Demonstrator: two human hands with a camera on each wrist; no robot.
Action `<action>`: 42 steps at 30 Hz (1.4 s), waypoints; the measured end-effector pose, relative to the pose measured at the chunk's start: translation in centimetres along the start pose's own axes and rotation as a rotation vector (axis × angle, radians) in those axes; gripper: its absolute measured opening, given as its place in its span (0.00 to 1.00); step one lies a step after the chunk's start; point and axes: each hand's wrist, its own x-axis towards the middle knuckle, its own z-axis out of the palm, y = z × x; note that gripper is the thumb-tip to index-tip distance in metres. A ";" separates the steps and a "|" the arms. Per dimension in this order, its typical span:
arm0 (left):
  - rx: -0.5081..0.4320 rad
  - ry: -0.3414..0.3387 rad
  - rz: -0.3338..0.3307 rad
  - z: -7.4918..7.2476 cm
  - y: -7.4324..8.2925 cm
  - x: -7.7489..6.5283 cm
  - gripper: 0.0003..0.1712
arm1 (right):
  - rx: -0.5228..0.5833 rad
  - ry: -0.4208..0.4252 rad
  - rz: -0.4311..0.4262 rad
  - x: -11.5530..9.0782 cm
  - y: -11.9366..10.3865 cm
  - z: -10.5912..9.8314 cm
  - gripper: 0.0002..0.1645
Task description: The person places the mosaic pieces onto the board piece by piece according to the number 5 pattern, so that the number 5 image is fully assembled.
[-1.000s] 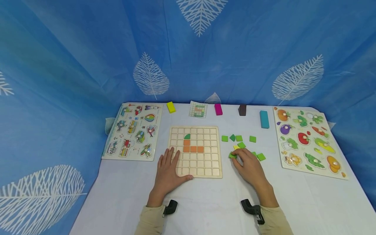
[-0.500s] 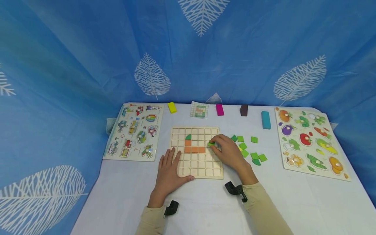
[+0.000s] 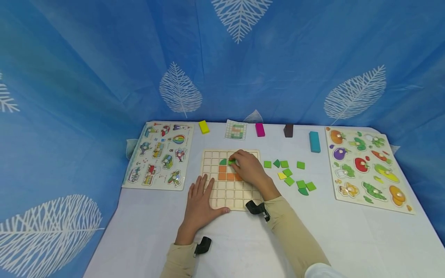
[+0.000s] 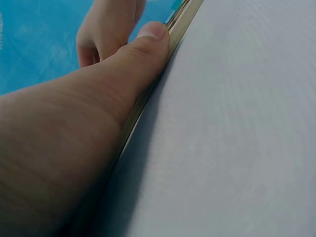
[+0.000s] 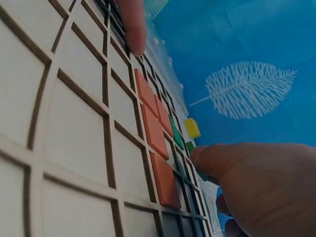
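Observation:
A wooden grid board (image 3: 234, 204) lies mid-table, holding several orange square tiles (image 3: 221, 177) in an L shape and a dark green quarter-round tile (image 3: 223, 162) above them. My right hand (image 3: 248, 168) reaches over the board and pinches a light green square tile (image 3: 231, 162) at the cell just right of the quarter-round. In the right wrist view, the thumb and fingers meet on that green tile (image 5: 190, 146). My left hand (image 3: 199, 202) rests spread on the board's lower left corner, its thumb (image 4: 153, 37) along the near edge.
Right of the board lie loose green tiles (image 3: 300, 165) and a yellow tile (image 3: 282, 176). A patterned card (image 3: 236, 129) and yellow, magenta, dark brown and teal blocks (image 3: 314, 142) line the back. A vehicle puzzle (image 3: 158, 156) stands left, a vegetable puzzle (image 3: 368, 170) right.
My right hand has picked a green square tile from the loose pile and carried it left over the board to beside the quarter-round tile. My left hand has stayed in place.

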 end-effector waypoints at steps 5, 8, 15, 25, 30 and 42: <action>-0.003 0.009 0.009 0.1 -0.1 0.0 0.69 | -0.029 -0.030 0.002 0.6 -0.1 0.3 0.12; -0.002 0.008 0.008 0.0 -0.1 0.0 0.69 | -0.043 -0.027 -0.008 0.7 -0.1 0.5 0.12; -0.010 0.005 0.003 0.0 -0.2 0.0 0.69 | -0.029 -0.014 -0.003 0.8 -0.1 0.6 0.11; -0.016 -0.008 0.008 0.1 0.1 0.1 0.69 | -0.088 0.020 0.057 0.3 -0.1 0.4 0.10; -0.011 -0.011 0.001 -0.1 0.2 0.1 0.69 | -0.104 0.044 0.052 -0.2 0.5 0.2 0.09; -0.017 -0.004 0.004 0.0 0.1 -0.1 0.69 | -0.066 0.197 0.200 -5.4 6.0 -1.5 0.17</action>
